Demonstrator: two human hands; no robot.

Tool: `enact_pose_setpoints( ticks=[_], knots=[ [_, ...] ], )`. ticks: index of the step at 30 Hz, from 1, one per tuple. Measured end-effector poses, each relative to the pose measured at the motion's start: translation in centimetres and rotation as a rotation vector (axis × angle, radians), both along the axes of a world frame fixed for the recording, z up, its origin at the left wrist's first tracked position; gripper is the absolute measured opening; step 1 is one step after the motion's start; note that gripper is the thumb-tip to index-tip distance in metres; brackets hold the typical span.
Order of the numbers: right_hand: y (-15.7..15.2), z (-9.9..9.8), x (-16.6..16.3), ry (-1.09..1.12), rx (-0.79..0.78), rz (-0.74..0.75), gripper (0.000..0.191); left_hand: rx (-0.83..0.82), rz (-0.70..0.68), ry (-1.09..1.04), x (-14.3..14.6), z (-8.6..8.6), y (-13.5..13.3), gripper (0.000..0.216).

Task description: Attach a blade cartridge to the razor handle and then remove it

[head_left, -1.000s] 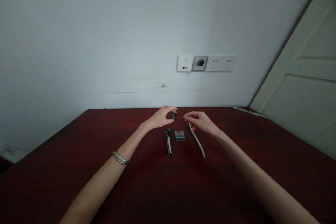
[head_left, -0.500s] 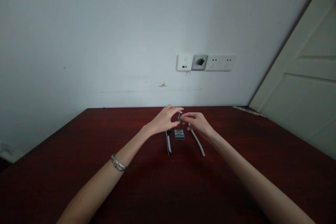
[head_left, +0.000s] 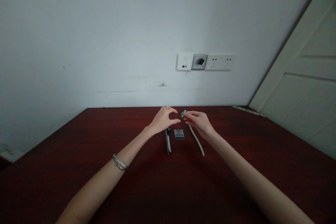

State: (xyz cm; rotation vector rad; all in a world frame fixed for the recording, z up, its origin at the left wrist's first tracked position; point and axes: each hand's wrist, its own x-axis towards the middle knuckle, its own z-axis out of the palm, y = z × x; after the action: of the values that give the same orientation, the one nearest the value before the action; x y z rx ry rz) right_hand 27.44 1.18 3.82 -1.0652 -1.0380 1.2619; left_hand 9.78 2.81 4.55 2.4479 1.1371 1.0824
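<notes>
My right hand [head_left: 199,120] pinches a small green and white razor cartridge [head_left: 183,113] between thumb and fingertips, tilted, above the table. To its left, my left hand [head_left: 165,118] is open, thumb and fingers apart in a C shape with nothing between them. Below the hands lies a razor [head_left: 168,143] with a grey and black handle. Beside it sits a small clear plastic case [head_left: 179,134] with something green inside. A slim, curved white stick-like piece [head_left: 197,141] lies under my right hand; its far end is partly hidden by the fingers.
The dark red wooden table [head_left: 131,189] runs back to a pale wall. Sockets and a switch plate [head_left: 220,62] are on the wall, with a black plug [head_left: 201,61]. A patterned strip [head_left: 248,111] lies at the back right, near a white panelled door [head_left: 307,87].
The razor cartridge has come out from between my left fingers and tilted in my right hand, moving slightly right and up. My left hand has drawn back a little to the left.
</notes>
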Motion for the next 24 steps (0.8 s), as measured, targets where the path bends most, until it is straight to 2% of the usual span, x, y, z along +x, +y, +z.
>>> enact_pose_setpoints(
  ticks=[2, 5, 12, 17, 19, 22, 24],
  knots=[
    [0.2, -0.3, 0.0, 0.047, 0.017, -0.017, 0.018, -0.100, -0.004, -0.053, 0.1, -0.4, 0.4, 0.021],
    [0.3, -0.7, -0.1, 0.069, 0.048, -0.019, 0.020, -0.231, -0.027, -0.132, 0.3, -0.6, 0.7, 0.020],
    [-0.1, -1.2, -0.9, 0.052, 0.067, -0.028, 0.022, -0.355, -0.080, -0.250, 0.5, -0.2, 0.4, 0.023],
    [-0.2, -1.3, -1.3, -0.013, 0.104, -0.030, 0.024, -0.411, -0.071, -0.284, 0.4, 0.0, 0.3, 0.023],
    [0.0, -1.4, -1.0, -0.065, 0.157, -0.034, 0.028, -0.403, -0.082, -0.245, 0.1, 0.2, 0.5, 0.023],
    [0.4, -1.3, -0.1, -0.222, 0.334, -0.053, 0.038, -0.383, -0.106, -0.119, -0.7, 0.6, 0.9, 0.023],
    [0.7, -1.2, 0.8, -0.372, 0.455, -0.049, 0.035, -0.380, -0.100, -0.020, -1.4, 1.0, 1.1, 0.023]
  ],
)
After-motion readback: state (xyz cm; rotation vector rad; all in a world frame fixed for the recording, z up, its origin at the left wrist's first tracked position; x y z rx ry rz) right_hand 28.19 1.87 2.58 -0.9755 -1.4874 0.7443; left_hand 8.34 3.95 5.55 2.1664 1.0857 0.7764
